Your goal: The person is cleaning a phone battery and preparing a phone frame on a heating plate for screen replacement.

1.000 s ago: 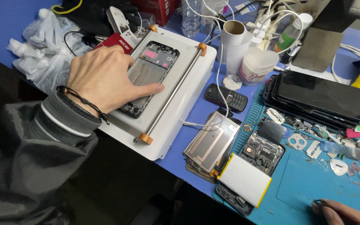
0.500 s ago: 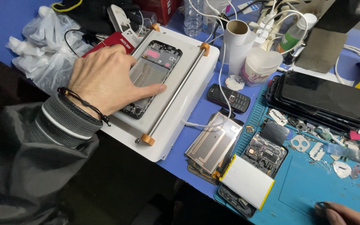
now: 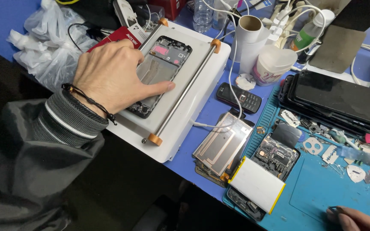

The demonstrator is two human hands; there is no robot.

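- Left hand (image 3: 114,79) lies flat, fingers spread, pressing the opened phone (image 3: 161,68) on the white heating plate (image 3: 193,107).
- Right hand (image 3: 356,220) at the blue mat (image 3: 322,192); only its fingertips show, grip unclear.

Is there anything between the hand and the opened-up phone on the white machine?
No. The left hand lies flat right on the open phone frame, which sits on the white plate machine between two metal rails. Nothing visible comes between them. The right hand is far off on the blue mat.
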